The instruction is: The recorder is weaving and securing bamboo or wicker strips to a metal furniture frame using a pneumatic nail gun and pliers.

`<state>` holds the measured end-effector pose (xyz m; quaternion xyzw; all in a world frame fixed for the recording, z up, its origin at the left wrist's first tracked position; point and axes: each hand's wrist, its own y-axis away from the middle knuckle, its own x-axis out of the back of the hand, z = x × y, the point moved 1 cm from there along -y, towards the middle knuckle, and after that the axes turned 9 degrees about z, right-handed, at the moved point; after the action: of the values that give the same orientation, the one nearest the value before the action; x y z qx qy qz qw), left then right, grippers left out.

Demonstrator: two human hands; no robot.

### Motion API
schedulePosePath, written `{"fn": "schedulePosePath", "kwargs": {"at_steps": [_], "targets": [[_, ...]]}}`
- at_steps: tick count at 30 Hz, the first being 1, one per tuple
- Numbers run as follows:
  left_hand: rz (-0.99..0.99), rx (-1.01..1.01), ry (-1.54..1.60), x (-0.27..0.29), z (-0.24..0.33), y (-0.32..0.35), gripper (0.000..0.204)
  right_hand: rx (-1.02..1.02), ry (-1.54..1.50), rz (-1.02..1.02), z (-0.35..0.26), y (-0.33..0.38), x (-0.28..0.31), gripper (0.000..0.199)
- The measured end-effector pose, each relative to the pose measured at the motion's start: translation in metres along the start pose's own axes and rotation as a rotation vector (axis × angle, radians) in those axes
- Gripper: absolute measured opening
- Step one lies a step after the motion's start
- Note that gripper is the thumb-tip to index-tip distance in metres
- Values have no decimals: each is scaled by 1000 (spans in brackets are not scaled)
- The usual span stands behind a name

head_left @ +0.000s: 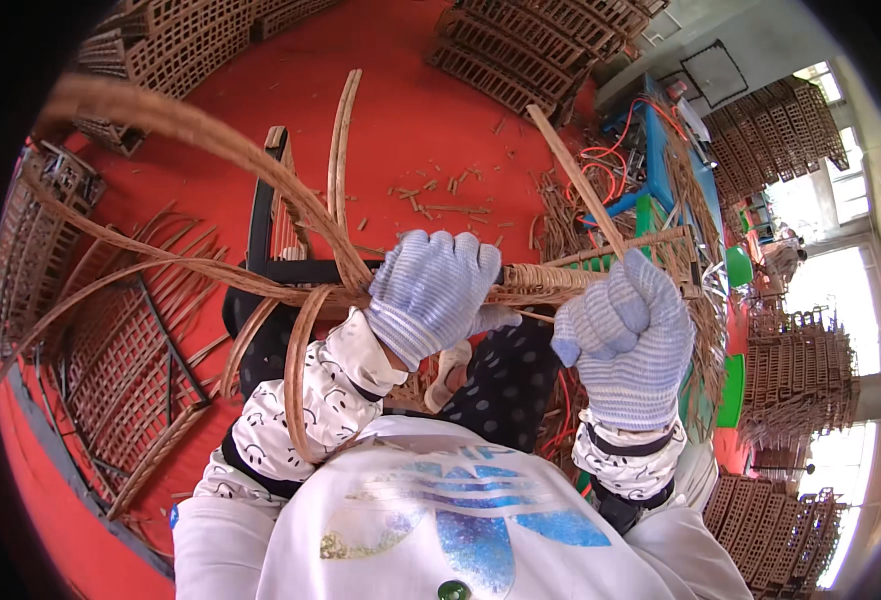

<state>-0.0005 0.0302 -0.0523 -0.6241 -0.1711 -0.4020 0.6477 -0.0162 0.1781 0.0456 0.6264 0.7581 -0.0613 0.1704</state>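
Both of my hands wear blue-and-white striped knit gloves. My left hand (432,295) is closed over the bar of a black frame (300,271), next to a stretch of the bar wound with tan rattan (540,278). Long brown rattan strands (280,180) loop out from beside this hand, and one bends down over my left forearm. My right hand (632,340) is curled tight around a flat rattan strip (578,182) at the right end of the wound stretch. The strip's free end sticks up and away. The gloves hide where the fingers meet the bar and strip.
A woven lattice panel (130,370) lies on the red floor (410,130) at left. Short offcuts (440,195) are scattered ahead. At right are a blue table (668,150), an orange hose (615,150) and green stools (731,390). Stacked lattice panels (520,50) stand around.
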Motion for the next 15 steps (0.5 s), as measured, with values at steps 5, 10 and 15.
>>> {"fn": "schedulePosePath", "kwargs": {"at_steps": [5,10,15], "targets": [[64,-9,15,3,5,6,47,80,43,-118,-5,8,-5,36],[58,5,-7,6,8,14,44,157,163,-173,-10,3,-16,36],[70,-4,-30,9,12,18,39,173,271,-157,-14,-8,-34,45]]}}
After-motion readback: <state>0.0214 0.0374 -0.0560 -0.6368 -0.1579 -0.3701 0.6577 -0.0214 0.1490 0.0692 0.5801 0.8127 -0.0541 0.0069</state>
